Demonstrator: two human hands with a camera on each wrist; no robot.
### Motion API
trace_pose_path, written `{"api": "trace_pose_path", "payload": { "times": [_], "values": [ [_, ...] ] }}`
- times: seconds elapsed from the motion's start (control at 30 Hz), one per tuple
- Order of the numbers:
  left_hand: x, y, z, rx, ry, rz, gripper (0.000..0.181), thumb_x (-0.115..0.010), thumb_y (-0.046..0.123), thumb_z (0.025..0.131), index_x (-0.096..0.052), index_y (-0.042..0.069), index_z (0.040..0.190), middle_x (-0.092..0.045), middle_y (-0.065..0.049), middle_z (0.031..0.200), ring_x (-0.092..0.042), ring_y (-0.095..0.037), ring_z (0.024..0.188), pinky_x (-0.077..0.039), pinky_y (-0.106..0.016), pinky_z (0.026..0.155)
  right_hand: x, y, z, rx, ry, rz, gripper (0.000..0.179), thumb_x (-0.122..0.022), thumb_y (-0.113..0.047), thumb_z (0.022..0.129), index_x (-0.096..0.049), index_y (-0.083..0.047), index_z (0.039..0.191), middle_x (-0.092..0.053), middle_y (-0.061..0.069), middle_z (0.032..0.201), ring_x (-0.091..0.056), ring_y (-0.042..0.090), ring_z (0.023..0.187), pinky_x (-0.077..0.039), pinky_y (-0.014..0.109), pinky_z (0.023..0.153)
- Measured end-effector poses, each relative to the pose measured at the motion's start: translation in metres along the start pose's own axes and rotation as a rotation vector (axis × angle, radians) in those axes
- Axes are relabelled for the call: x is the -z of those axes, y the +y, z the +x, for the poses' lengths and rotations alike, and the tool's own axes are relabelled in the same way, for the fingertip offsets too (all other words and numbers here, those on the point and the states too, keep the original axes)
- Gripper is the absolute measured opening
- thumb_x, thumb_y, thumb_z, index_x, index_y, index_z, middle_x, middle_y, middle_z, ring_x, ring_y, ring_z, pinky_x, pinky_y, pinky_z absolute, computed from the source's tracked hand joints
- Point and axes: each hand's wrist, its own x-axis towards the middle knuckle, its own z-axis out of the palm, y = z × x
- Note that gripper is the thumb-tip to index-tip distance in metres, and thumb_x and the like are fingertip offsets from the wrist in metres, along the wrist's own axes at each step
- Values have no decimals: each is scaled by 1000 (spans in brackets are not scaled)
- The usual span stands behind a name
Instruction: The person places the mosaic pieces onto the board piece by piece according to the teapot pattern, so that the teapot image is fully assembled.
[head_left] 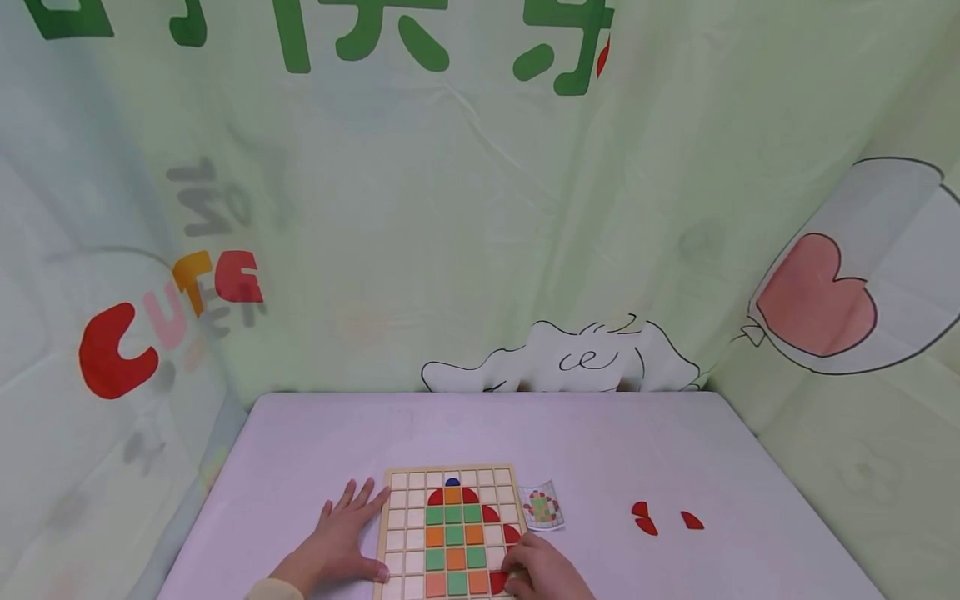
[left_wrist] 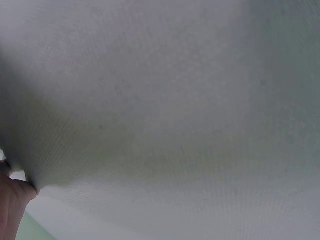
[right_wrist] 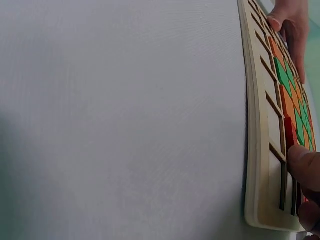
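Observation:
A wooden grid board point(head_left: 397, 540) lies on the table, with green, orange and salmon squares filling its middle columns. Red quarter-round pieces point(head_left: 490, 514) run down its right side, and a blue round piece point(head_left: 452, 482) sits at the top. My left hand point(head_left: 341, 533) lies along the board's left edge with its fingers spread, the thumb on the lower edge strip. Over the lower right cells, my right hand point(head_left: 543, 571) has curled fingers and pinches a red quarter-round piece point(right_wrist: 290, 131), the thumb against it in the right wrist view. Its palm side is hidden.
Just right of the board lies a small picture card point(head_left: 542, 506) showing a coloured pattern. Three loose red pieces point(head_left: 692, 521) rest farther right on the pale tablecloth point(head_left: 600, 450). Printed curtains point(head_left: 480, 208) rise behind the table's far edge.

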Motion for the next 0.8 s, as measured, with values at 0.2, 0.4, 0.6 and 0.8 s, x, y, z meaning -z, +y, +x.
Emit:
{"api": "trace_pose_path", "payload": {
  "times": [0.2, 0.4, 0.6, 0.8],
  "values": [
    [-1, -2, 1, -7, 8, -4, 122, -94, 55, 57, -39, 14, 158, -27, -21, 168, -11, -51, 156, -10, -77, 118, -1, -4, 2, -42, 7, -28, 6, -79, -13, 88, -73, -11, 89, -56, -7, 90, -51, 9, 84, -52, 24, 69],
    [-4, -6, 2, -21, 17, -7, 123, -95, 55, 56, -39, 14, 158, -27, -21, 168, -11, -51, 156, -10, -78, 117, -1, -7, 1, -55, 3, -20, 8, -80, -12, 87, -73, -13, 90, -55, -5, 90, -52, 11, 85, -52, 26, 70],
    [-5, -7, 2, -34, 17, -10, 122, -95, 54, 57, -39, 13, 158, -27, -21, 168, -11, -52, 156, -11, -78, 117, -2, -7, 2, -31, 7, -56, 9, -81, -14, 87, -74, -12, 92, -55, -7, 90, -51, 10, 84, -51, 24, 69],
    [-4, -7, 3, -24, 14, 1, 122, -95, 54, 57, -39, 14, 158, -27, -20, 168, -12, -51, 156, -11, -78, 117, -4, -8, 3, -48, 18, -64, 12, -83, -14, 85, -74, -12, 93, -55, -7, 90, -51, 11, 85, -53, 27, 70]
  ]
}}
